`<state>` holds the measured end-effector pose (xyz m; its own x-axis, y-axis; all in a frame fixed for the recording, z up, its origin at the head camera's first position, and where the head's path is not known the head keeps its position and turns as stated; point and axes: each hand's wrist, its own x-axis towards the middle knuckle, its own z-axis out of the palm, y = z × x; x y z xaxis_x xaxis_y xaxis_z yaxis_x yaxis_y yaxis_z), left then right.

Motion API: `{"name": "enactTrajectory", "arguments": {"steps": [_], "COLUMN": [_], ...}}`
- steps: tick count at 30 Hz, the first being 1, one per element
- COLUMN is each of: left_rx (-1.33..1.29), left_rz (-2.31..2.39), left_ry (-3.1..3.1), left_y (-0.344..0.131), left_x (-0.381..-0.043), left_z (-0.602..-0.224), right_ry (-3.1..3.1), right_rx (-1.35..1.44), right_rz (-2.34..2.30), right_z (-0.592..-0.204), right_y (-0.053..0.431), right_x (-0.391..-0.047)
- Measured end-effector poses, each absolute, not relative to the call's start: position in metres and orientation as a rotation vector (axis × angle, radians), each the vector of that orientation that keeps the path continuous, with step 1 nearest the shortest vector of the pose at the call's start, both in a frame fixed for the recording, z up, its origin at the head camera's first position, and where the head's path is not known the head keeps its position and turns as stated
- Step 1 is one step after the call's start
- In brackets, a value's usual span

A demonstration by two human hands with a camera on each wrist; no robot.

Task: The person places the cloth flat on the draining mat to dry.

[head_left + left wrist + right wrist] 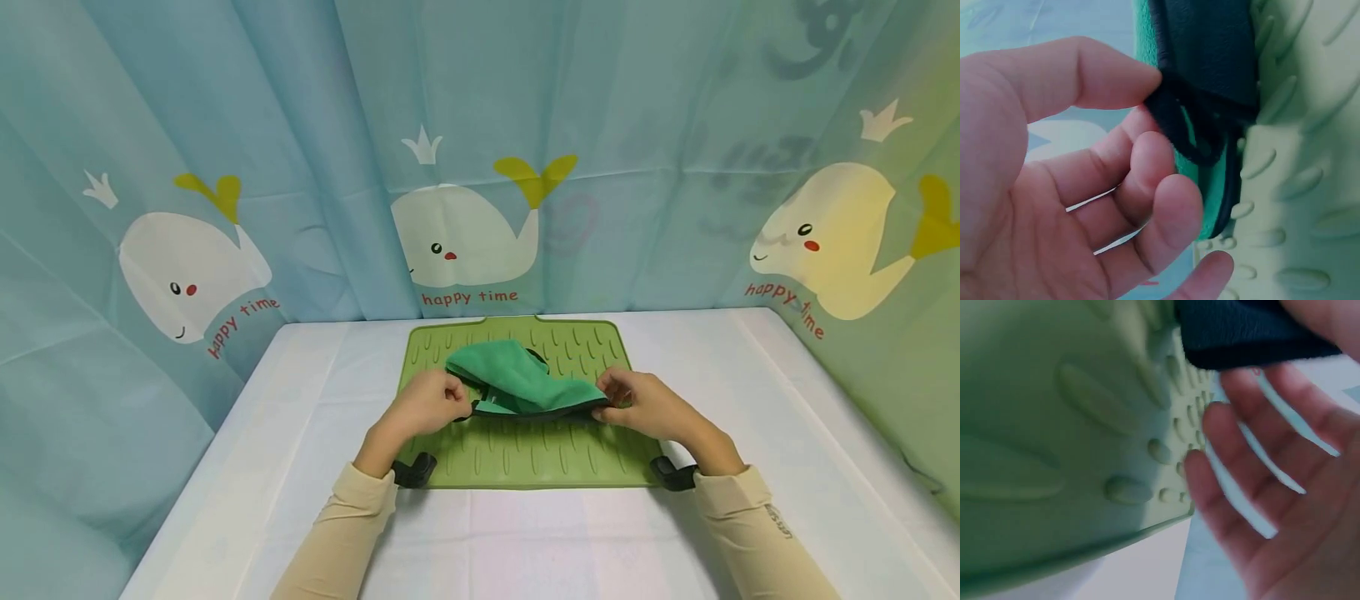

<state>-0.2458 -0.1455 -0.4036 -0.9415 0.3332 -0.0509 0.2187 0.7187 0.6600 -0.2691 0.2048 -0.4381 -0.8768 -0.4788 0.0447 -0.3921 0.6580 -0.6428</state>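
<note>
A green cloth piece [525, 379] with black edging and a dark underside is held over a green ribbed mat [517, 458]. In the head view, my left hand [431, 402] pinches its near left corner. The left wrist view shows thumb and forefinger on the black edge, beside a small black loop [1194, 134]; the other fingers are loosely bent below. At the near right corner, my right hand [641, 404] pinches the cloth's edge. A dark corner of the cloth [1241, 337] shows by the thumb in the right wrist view, with the other fingers spread behind it.
The mat lies on a white-covered table [525, 542]. Behind it hangs a blue curtain [630, 225] with printed whales, which also closes in both sides. Black camera mounts [415, 471] sit at the wrists, over the mat's near corners.
</note>
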Motion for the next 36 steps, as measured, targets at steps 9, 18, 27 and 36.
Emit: {"name": "enactTrajectory", "arguments": {"steps": [9, 18, 27, 36], "left_rx": [0.453, 0.409, 0.399, 0.391], "left_rz": [0.967, 0.960, 0.990, 1.001], "left_ry": [2.738, 2.751, 2.763, 2.845], "left_y": [-0.154, -0.167, -0.180, -0.190], "left_x": [-0.249, -0.249, -0.247, -0.241], "left_z": [-0.407, -0.399, -0.386, -0.366], "right_ry": [2.750, 2.960, 2.947, 2.859], "right_rx": [-0.870, -0.901, -0.965, -0.890], "right_rz": [-0.827, -0.977, -1.036, -1.018], "right_z": [-0.444, -0.424, -0.410, -0.412], "right_y": [0.209, 0.215, 0.222, 0.221], "right_x": [-0.270, -0.267, -0.263, -0.261]}}
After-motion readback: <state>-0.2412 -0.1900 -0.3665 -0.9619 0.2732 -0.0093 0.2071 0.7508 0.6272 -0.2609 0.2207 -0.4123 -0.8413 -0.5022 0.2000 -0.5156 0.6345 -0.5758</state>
